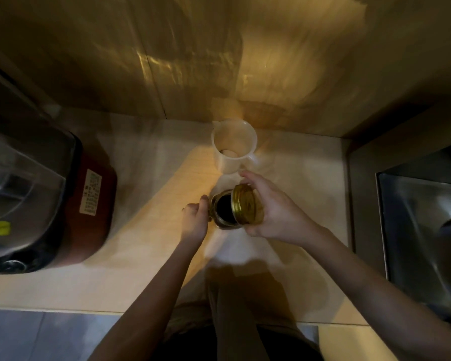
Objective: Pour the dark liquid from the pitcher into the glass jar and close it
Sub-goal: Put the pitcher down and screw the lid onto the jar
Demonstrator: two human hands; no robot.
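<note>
A glass jar (pixel 223 208) stands on the light countertop (pixel 146 246), its mouth uncovered and dark liquid inside. My left hand (pixel 194 221) grips the jar's left side, seemingly at a handle. My right hand (pixel 272 208) holds a gold metal lid (pixel 246 204) tilted on edge over the jar's right rim, partly covering the mouth. Behind the jar, near the wall, the white translucent pitcher (pixel 233 144) stands upright with almost nothing in it, its spout at the far left.
A dark red appliance (pixel 89 204) with a clear lid fills the left of the counter. A steel sink (pixel 422 230) lies at the right. The wooden wall (pixel 219 61) rises close behind the pitcher.
</note>
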